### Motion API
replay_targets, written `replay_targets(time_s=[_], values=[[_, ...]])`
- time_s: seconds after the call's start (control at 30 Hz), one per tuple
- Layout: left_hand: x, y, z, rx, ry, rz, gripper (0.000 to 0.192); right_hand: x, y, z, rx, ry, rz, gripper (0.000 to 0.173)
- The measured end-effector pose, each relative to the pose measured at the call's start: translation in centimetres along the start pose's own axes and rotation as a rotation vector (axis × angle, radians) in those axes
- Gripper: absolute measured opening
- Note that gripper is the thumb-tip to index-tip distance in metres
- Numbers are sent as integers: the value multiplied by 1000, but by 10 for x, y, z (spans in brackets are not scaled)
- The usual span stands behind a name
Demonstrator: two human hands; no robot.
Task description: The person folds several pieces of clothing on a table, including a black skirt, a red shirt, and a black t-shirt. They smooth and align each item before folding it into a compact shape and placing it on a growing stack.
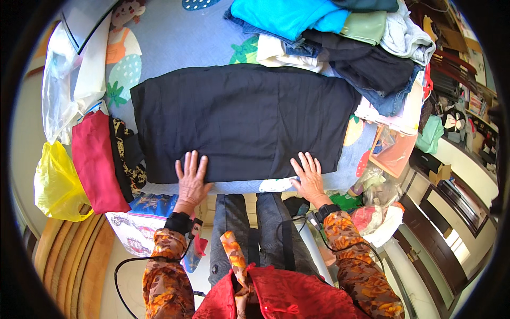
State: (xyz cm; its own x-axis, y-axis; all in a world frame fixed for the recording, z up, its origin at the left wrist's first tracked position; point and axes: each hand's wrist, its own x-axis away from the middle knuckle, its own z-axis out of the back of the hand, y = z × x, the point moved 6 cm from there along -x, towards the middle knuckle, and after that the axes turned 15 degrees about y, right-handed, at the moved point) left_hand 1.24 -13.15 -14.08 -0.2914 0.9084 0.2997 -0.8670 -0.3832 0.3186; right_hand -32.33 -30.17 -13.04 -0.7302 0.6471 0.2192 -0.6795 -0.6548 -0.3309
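Observation:
A folded black cloth garment (pixel 243 123) lies spread flat across the front of a blue fabric-covered surface (pixel 175 32) with printed strawberries. My left hand (pixel 192 179) rests palm down on its near edge, left of the middle, with the fingers apart. Farther right, my right hand (pixel 308 175) touches the same edge with spread fingers, its palm partly over the blue cover. Neither hand grips anything. Faint creases run over the black cloth, and a seam or fold line crosses it right of the middle.
Folded clothes, among them a bright blue garment (pixel 283 16) and a dark one (pixel 366 63), are heaped at the back right. A pink plastic bin (pixel 394 153) stands at the right edge. On the left are a red folded cloth (pixel 97 163) and a yellow plastic bag (pixel 57 183).

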Motion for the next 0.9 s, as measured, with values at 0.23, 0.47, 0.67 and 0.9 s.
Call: replay_targets(time_s=[0.23, 0.47, 0.67, 0.9], values=[[12, -40, 9, -137, 171, 53, 95, 52, 83, 27, -10, 404, -817, 49], [15, -40, 12, -233, 158, 61, 87, 89, 82, -33, -1157, 322, -1863, 88], [14, -41, 9, -324, 246, 7, 76, 69, 89, -53, -1399, 191, -1901, 64], [16, -48, 11, -310, 184, 12, 73, 83, 90, 2, -1410, 493, -1525, 37]])
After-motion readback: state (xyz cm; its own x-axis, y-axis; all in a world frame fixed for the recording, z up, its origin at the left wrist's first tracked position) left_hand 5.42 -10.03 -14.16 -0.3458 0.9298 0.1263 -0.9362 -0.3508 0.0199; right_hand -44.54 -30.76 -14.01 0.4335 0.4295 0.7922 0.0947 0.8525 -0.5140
